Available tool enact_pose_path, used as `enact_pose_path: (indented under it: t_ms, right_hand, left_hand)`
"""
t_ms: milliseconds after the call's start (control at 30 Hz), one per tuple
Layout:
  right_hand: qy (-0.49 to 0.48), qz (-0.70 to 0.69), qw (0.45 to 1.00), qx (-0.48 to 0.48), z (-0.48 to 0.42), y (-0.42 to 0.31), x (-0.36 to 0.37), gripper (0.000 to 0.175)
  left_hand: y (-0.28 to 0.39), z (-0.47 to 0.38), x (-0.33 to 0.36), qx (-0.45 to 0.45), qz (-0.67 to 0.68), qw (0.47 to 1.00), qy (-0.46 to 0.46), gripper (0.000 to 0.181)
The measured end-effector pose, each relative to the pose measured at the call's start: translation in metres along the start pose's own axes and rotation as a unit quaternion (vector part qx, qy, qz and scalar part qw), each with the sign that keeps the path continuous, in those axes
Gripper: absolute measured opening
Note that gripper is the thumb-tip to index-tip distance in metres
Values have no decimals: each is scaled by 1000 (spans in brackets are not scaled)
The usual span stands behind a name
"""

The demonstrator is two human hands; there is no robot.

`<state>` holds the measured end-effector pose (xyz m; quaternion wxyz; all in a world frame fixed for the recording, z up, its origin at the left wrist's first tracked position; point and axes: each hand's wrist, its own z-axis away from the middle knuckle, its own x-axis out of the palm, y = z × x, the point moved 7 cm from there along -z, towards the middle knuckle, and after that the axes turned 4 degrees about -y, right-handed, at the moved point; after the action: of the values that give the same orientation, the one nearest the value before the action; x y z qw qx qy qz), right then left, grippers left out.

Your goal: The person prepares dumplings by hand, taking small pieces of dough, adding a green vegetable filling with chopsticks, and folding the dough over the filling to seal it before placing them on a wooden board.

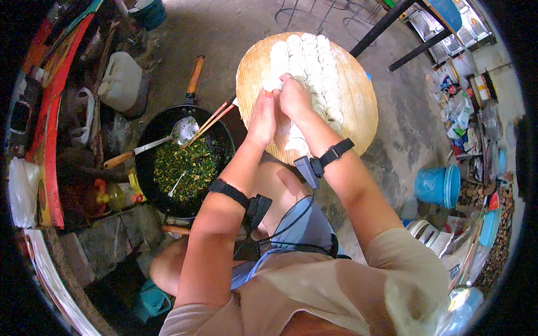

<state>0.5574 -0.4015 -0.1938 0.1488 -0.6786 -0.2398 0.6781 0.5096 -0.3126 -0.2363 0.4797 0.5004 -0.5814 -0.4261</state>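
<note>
My left hand (pixel 264 116) and my right hand (pixel 296 95) meet over the left part of a round wooden board (pixel 357 92). Between their fingertips they pinch a white dumpling (pixel 272 85), partly covered by the fingers. Rows of finished white dumplings (pixel 309 54) lie on the board, some hidden behind my right hand and forearm. Left of the board sits a black wok (pixel 145 138) with a chopped green and yellow filling (pixel 185 164). A wood-handled metal ladle (pixel 153 145), a pair of chopsticks (pixel 212 122) and a small white spoon (pixel 176 185) rest in it.
A white plastic jerrycan (pixel 122 82) and an oil bottle (pixel 117 196) stand left of the wok. A dark-legged table (pixel 382 25) is at the upper right. Blue buckets (pixel 435 186) and plastic bags (pixel 458 113) line the right side. My wrists wear black straps with a cable (pixel 304 210).
</note>
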Motion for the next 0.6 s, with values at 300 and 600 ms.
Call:
enact_pose_path:
  t_ms: [300,600]
  right_hand:
    - [-57,-55,993,-82,-30,44,9,43]
    - [-289,-468,814,-187,46,-272,-17,33]
  left_hand:
    - [3,5,-34,-243,127,957,91,46]
    - [233,98,-206,-20,-207,910,360,57]
